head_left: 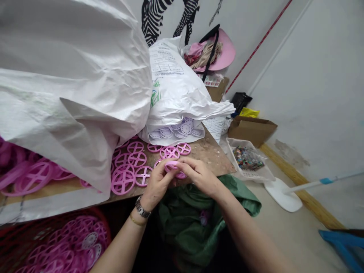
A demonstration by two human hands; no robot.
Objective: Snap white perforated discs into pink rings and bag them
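Above the table's front edge, my left hand and my right hand both grip one pink plastic ring, thumbs and fingers closed around its rim. Fingers cover much of it, so whether anything is fitted inside cannot be made out. Just left of my hands, loose pink wheels with cross spokes lie on the brown tabletop. Behind them, pale lilac discs with holes near the rim spill from the mouth of a white printed sack.
A large white sack with more pink wheels fills the left. Below it stands a red basket of pink and whitish pieces. Green cloth hangs below my hands. On the right are a white tray, a cardboard box and a blue object.
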